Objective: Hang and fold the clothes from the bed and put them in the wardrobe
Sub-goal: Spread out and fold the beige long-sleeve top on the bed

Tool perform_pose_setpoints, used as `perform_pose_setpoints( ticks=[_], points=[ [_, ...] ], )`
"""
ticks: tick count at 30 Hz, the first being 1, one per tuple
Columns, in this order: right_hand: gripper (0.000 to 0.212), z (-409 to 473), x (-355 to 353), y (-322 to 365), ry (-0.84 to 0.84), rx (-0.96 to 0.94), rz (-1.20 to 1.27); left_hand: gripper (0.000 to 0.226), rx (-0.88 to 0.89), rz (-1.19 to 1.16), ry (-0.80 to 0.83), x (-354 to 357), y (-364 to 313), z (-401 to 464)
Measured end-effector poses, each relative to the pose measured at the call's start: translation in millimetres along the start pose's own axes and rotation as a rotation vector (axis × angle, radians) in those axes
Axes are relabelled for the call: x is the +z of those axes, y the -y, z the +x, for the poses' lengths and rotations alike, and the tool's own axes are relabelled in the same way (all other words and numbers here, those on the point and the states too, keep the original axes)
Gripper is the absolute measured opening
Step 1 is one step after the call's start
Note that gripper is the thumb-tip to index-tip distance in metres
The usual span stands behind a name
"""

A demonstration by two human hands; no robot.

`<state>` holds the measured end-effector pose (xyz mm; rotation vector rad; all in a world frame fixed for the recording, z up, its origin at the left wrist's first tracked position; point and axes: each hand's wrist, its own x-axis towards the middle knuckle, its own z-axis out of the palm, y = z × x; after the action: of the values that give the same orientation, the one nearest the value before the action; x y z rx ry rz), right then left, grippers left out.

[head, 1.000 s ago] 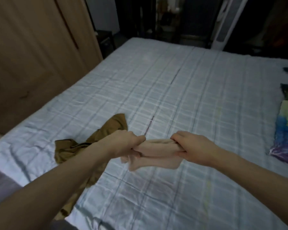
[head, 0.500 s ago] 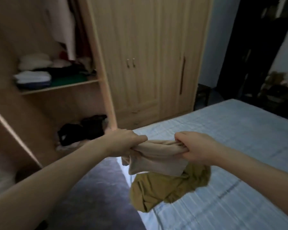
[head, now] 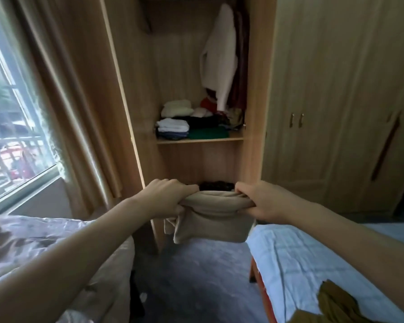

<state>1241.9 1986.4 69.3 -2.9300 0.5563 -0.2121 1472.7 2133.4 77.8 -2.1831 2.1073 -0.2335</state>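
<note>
Left hand (head: 166, 197) and right hand (head: 265, 202) were both clamped on the ends of a folded beige garment (head: 214, 217), fingers curled right over its top edge, so it hung slack between them in mid-air. They held it out in front of the open wardrobe (head: 135, 89), roughly level with the lower compartment, where a dark bundle (head: 216, 185) peeked just over the cloth.

Up on the wooden shelf (head: 200, 140) sat stacks of folded clothes: a white and blue pile (head: 173, 129) on the left, a green piece (head: 208, 133) beside it, cream stuff (head: 177, 107) behind. A white top (head: 219, 57) hung above on the right with something dark red behind it.

The bed (head: 296, 259) with its pale blue sheet was at the lower right, and an olive-brown garment (head: 336, 304) was left crumpled near its edge. Lower left was a shiny greyish cover (head: 44, 231) on some other furniture, can't tell what. Between those two ran a narrow strip of floor (head: 191, 276) up to the wardrobe. Brown curtain (head: 79, 113) and a window (head: 7, 127) off to the left, closed wardrobe doors (head: 324, 101) to the right.
</note>
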Motion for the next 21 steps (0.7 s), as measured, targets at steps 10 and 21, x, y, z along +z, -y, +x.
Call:
perform_pose_setpoints(
  ticks=[10, 21],
  points=[
    [0.032, 102, -9, -62, 0.041, 0.005, 0.015, 0.038, -0.031, -0.021, 0.023, 13, 62, 98],
    [0.028, 205, -53, -222, 0.066, 0.111, -0.033, 0.030, 0.048, -0.021, -0.045, 8, 98, 315]
  ],
)
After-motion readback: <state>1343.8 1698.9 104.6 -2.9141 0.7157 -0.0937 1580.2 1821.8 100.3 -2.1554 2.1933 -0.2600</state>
